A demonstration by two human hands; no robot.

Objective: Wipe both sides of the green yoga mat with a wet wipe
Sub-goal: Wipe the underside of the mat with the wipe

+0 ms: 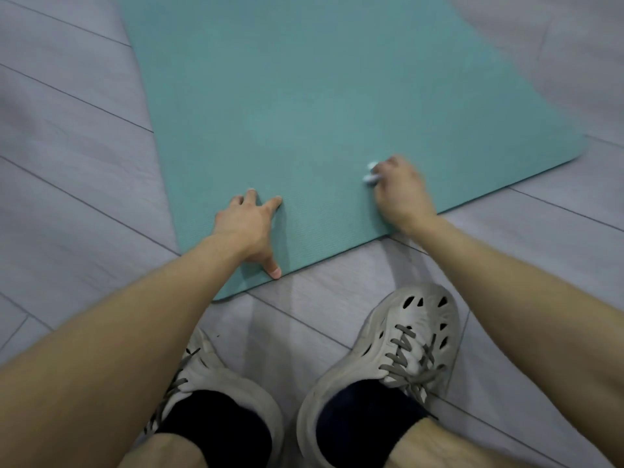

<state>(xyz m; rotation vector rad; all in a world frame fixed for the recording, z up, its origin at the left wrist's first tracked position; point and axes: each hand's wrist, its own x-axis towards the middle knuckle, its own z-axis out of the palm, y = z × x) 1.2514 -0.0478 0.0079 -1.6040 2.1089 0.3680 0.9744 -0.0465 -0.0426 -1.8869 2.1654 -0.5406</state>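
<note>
The green yoga mat [304,106] lies flat on the floor and runs from its near end, just in front of my feet, up out of the top of the view. My left hand [248,228] rests flat on the mat's near left corner, fingers spread and thumb at the edge. My right hand [400,189] is closed on a crumpled white wet wipe [371,172] and presses it against the mat near the near edge, right of centre. Only a small part of the wipe shows beyond my fingers.
Grey wood-look floor planks [67,157] surround the mat on the left, right and near side. My two feet in pale perforated shoes [412,346] with dark socks stand just short of the mat's near edge.
</note>
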